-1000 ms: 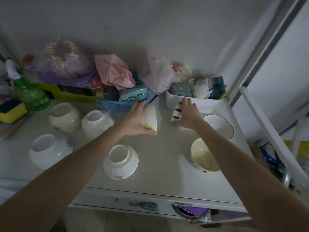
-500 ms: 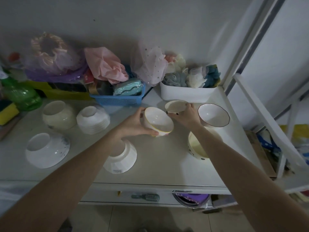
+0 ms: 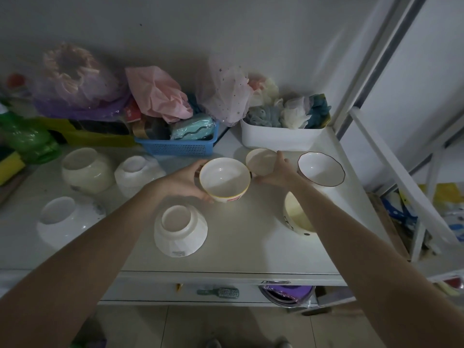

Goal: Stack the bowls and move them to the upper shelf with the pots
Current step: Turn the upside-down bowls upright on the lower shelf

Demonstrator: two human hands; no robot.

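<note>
Both bowls now face mouth-up: a second ago each hand held its bowl tipped on its side, and they have since been turned upright and drawn closer together. The left hand (image 3: 182, 180) holds the yellow-rimmed bowl (image 3: 225, 179), its fingers curled round the near and left wall, just above or on the surface (image 3: 251, 242); I cannot tell whether it is lifted. The right hand (image 3: 277, 173) grips the smaller cream bowl (image 3: 259, 160) by its right wall, thumb at the rim. The two bowls sit just beside each other, rims nearly touching.

To do this step well, I would judge the smaller bowl should go down into the larger one, lowered level and centred so the rims do not clack and the thumb is clear before it seats.

Around them, a brown-rimmed bowl (image 3: 321, 172) stands upright to the right, and a spotted cream bowl (image 3: 297, 217) lies tilted under the right forearm. An upturned white bowl (image 3: 180, 231) sits nearest the front edge, with three more upturned bowls to the left (image 3: 86, 169) (image 3: 136, 175) (image 3: 67, 219). Behind are a blue basket (image 3: 180, 145) and a white tub (image 3: 278, 138) stuffed with cloths and bags. No upper shelf with pots is in view.
</note>
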